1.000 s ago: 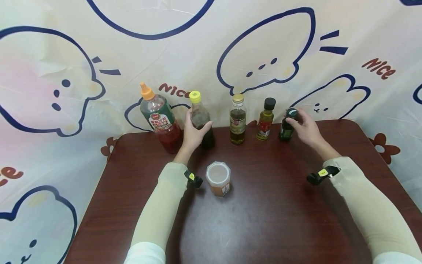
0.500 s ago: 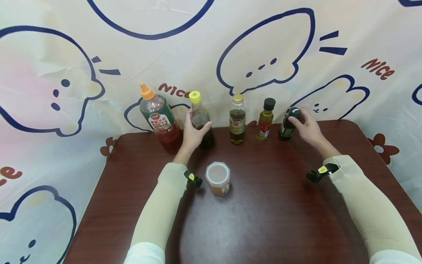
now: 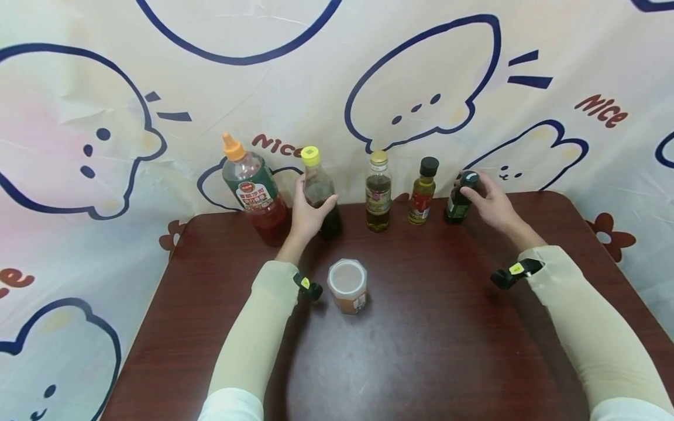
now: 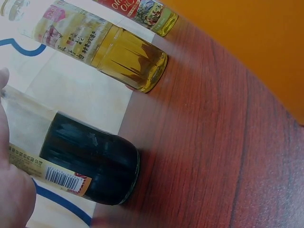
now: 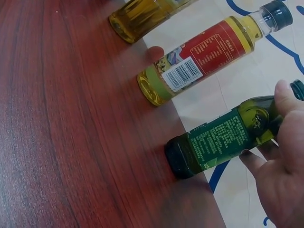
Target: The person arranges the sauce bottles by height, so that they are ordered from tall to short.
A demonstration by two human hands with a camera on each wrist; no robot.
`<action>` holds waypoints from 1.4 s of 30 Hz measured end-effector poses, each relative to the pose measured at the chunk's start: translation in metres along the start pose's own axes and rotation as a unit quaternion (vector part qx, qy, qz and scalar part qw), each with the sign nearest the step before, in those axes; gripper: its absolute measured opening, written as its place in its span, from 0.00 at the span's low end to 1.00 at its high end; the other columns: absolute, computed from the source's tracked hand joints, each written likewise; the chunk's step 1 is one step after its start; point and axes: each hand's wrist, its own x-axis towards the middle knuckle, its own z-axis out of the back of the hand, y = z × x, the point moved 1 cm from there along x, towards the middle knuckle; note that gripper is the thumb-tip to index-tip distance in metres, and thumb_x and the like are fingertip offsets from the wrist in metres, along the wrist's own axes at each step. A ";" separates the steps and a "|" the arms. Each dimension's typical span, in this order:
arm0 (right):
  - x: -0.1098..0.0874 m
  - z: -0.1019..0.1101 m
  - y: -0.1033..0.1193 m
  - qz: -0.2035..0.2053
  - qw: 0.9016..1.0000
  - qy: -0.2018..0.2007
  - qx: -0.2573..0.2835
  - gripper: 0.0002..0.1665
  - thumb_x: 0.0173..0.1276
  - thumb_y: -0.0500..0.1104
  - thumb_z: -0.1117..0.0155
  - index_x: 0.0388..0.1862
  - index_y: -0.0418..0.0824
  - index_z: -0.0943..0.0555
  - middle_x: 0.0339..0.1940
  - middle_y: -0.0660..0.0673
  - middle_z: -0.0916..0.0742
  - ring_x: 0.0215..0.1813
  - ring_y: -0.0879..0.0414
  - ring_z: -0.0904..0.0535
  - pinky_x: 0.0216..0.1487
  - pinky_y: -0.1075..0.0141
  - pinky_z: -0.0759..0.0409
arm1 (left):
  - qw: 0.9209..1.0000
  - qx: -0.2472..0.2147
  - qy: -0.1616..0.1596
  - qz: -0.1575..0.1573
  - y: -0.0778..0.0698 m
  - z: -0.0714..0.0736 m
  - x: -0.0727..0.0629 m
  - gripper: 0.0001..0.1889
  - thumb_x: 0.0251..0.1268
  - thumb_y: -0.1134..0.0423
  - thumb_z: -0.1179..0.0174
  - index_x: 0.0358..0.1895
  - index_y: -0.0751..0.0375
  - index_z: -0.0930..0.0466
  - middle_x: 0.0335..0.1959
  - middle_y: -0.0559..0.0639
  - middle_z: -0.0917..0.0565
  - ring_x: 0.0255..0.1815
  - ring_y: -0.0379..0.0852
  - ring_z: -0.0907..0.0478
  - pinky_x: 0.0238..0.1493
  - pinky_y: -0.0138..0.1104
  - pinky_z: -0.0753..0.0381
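At the back of the table, my left hand point(image 3: 308, 216) holds a bottle of dark liquid with a yellow cap point(image 3: 310, 155), thumb and fingers around its upper body. In the left wrist view, that dark bottle point(image 4: 95, 156) shows a barcode label, with part of the hand point(image 4: 14, 190) at the left edge. My right hand point(image 3: 492, 204) grips a small dark green bottle point(image 3: 457, 207) by its neck, just under the cap. The right wrist view shows the green bottle point(image 5: 218, 137) with its green label, slightly tilted, and the thumb near the cap.
A large red sauce bottle point(image 3: 258, 196) with an orange nozzle stands left of my left hand. Between my hands are a gold-capped oil bottle point(image 3: 378, 199) and a black-capped olive oil bottle point(image 3: 422, 196). A lidded jar point(image 3: 347, 286) stands nearer, before a patterned cloth point(image 3: 421, 70) backdrop.
The green bottle's top has leaned slightly to the right along with my right hand. My left hand keeps its hold on the dark bottle, and the other bottles stay put.
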 end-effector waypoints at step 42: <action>-0.042 0.023 0.003 -0.026 0.993 0.091 -0.073 0.45 0.83 0.56 0.54 0.85 0.50 0.65 0.85 0.35 0.54 0.82 0.32 0.58 0.76 0.33 0.56 | 1.000 0.000 -0.004 -0.001 -0.002 0.000 -0.001 0.39 0.61 0.64 0.28 0.72 0.57 0.40 0.69 0.55 0.29 0.70 0.51 0.33 0.73 0.49 0.37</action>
